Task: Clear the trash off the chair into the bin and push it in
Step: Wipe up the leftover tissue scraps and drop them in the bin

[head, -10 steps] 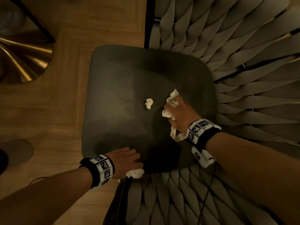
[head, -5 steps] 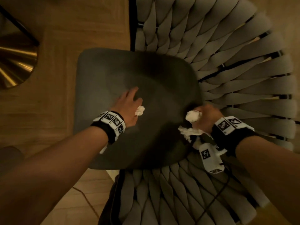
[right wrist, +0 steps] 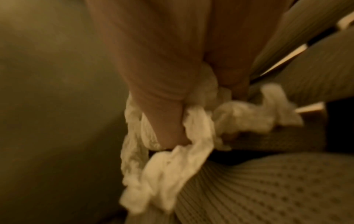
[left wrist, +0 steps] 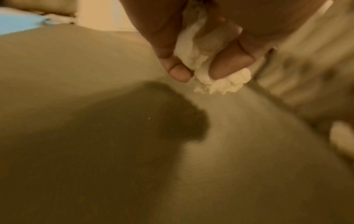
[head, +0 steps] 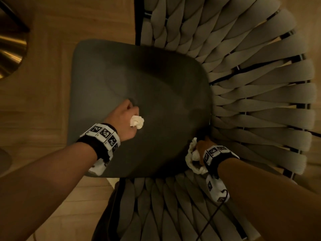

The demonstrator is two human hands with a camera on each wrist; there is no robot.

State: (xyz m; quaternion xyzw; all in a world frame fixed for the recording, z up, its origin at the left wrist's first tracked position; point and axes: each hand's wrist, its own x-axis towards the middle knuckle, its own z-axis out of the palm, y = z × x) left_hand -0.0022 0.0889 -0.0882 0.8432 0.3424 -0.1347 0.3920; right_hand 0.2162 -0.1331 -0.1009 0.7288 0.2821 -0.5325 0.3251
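Observation:
The chair's dark grey seat cushion (head: 121, 80) fills the middle of the head view, ringed by a woven grey strap frame (head: 251, 94). My left hand (head: 127, 117) is over the seat's middle, fingers curled round a small white tissue wad (head: 137, 121); the left wrist view shows thumb and finger pinching that tissue wad (left wrist: 220, 81). My right hand (head: 201, 148) is at the seat's right front corner and grips a bunch of crumpled white tissues (head: 192, 157), which trail below the fist as crumpled tissues (right wrist: 168, 166). No bin is in view.
Wood floor (head: 52, 32) lies left of the chair. A brass-coloured round base (head: 10, 49) sits at the far left edge. A black cable (head: 213, 214) hangs from my right wrist over the woven straps.
My left hand closed on the small tissue wad at the seat's middle and lifted it. My right hand drew back to the seat's right front corner with its tissues.

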